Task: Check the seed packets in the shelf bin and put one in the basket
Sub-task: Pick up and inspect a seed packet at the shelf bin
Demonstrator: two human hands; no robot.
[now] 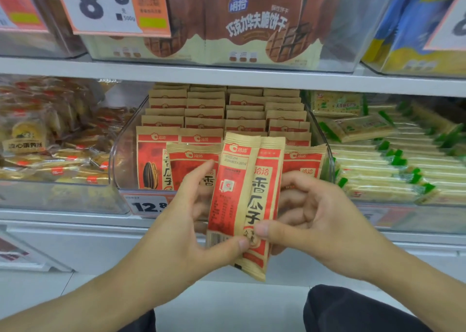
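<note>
The sunflower seed packet is held upright in front of the clear shelf bin, lifted clear of the rows of matching packets that stand packed behind it. It is turned so that one narrow side panel, with printed date lines near the top and a barcode at the bottom, faces the camera beside the front lettering; that looks like a deliberate angle for reading the details before choosing.

Both hands share the grip. The left hand has its thumb pressed on the lower edge near the barcode, fingers curled behind the packet's left side. The right hand pinches the lower front with its thumb, its fingers folded behind the right side. Each grip is clamped on the packet, not loose.

No basket is in view, so the drop-off seems yet to come. A chocolate wafer box sits on the shelf above, green-trimmed cracker packs in the neighbouring bin.
</note>
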